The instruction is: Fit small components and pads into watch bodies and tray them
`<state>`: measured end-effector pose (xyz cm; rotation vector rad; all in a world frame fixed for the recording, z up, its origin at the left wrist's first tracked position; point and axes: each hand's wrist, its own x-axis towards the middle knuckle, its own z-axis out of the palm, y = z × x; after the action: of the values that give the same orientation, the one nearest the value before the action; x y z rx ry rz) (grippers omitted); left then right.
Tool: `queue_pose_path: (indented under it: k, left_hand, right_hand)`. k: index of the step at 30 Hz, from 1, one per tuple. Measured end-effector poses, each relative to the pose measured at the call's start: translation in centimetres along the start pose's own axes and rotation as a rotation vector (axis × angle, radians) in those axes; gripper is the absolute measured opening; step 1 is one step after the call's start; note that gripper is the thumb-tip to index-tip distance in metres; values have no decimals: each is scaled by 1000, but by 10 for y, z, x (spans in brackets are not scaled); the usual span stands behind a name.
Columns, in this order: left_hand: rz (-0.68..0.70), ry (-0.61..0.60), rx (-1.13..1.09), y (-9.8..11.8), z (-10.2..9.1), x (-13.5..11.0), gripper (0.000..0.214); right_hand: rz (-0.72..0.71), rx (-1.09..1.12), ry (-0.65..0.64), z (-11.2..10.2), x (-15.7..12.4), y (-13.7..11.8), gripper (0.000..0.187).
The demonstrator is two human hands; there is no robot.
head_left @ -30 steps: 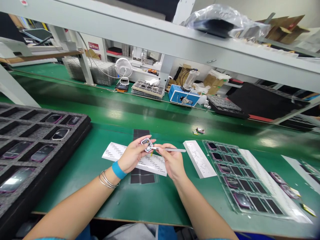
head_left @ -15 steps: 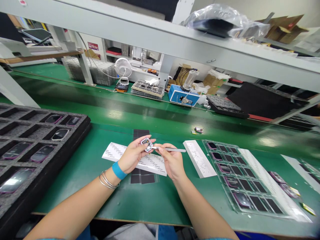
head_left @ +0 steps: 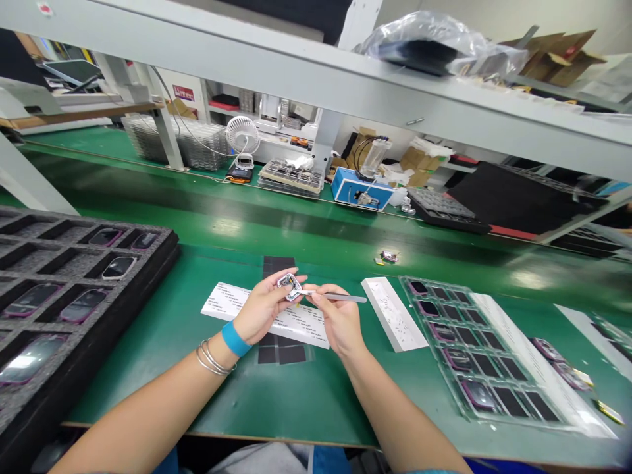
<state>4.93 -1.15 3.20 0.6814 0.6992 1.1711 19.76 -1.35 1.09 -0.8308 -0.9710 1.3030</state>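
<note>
My left hand (head_left: pixel 264 306) is closed around a small square watch-like case (head_left: pixel 289 286), held up with its open inner side toward me. My right hand (head_left: pixel 336 319) pinches metal tweezers (head_left: pixel 340 297) whose tip touches the case. Both hands hover over a white label sheet (head_left: pixel 301 322) that lies on the green bench. A blue band and thin bangles circle my left wrist.
A black foam tray (head_left: pixel 74 283) with several dark watch screens fills the left side. A clear plastic tray (head_left: pixel 469 349) of similar parts and a white strip (head_left: pixel 392 313) lie to the right. A small loose part (head_left: pixel 388 257) sits farther back. A fan, a blue box and shelving stand beyond the conveyor.
</note>
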Motion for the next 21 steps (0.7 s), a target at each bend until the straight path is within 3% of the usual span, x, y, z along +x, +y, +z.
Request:
queue_pose_path:
  k: [6,12,15,18,21]
  left_hand:
    - [19,16,46,-3,-2,1,45]
    - [120,2,251,-9,-10,5,49]
    - [161,22,376,-13,-11,6,49]
    - [174,23,447,-19,-12,5,54]
    - [113,-8,466,-23,-11,3,62]
  right_hand:
    - [-60,-81,-37,-2,0,-5,14]
    - [-193,9,59,-9,6,-18,10]
    - [-164,-297,33,-8,6,-12,18]
    - [-177,-683,-68,-1,2,1,45]
    - [-211,-820,-81,8,-1,13,41]
